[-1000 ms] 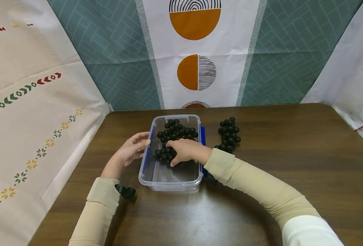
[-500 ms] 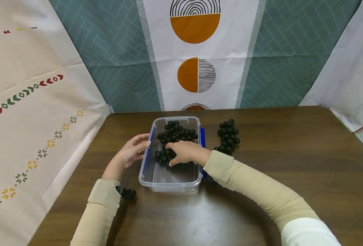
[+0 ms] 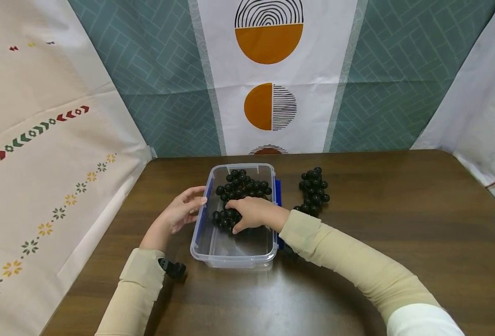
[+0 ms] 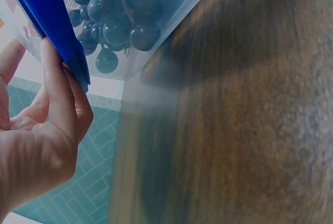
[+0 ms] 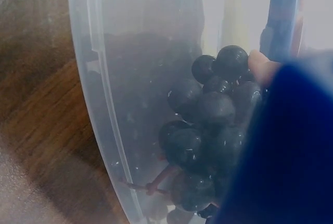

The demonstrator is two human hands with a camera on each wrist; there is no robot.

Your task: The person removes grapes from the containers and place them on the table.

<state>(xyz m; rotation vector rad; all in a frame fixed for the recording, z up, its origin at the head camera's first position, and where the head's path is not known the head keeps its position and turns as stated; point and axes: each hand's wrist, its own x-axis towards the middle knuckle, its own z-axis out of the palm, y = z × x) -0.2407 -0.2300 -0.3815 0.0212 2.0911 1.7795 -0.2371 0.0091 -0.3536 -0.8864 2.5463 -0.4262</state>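
Note:
A clear plastic food container (image 3: 234, 257) with blue side clips stands on the table, its top uncovered. Inside lie bunches of black grapes (image 3: 240, 185). My right hand (image 3: 253, 212) reaches in over the right rim and grips the nearer bunch of grapes (image 3: 221, 219), thumb on the near side and fingers on the far side. The right wrist view shows these grapes (image 5: 210, 107) low in the container beside a fingertip. On the left, my left hand (image 3: 184, 208) holds the container's side at the rim; in the left wrist view its fingers (image 4: 58, 86) lie against the hanging blue clip (image 4: 49, 13).
Another bunch of black grapes (image 3: 313, 189) lies on the brown wooden table (image 3: 381, 205), right of the container and partly behind the right forearm. A patterned cloth (image 3: 171, 93) hangs behind the table's far edge. White cloth (image 3: 75, 182) borders the left side.
The head view has tipped slightly, so the whole scene sits a little lower. Both hands, the container and the grapes keep nearly the same places.

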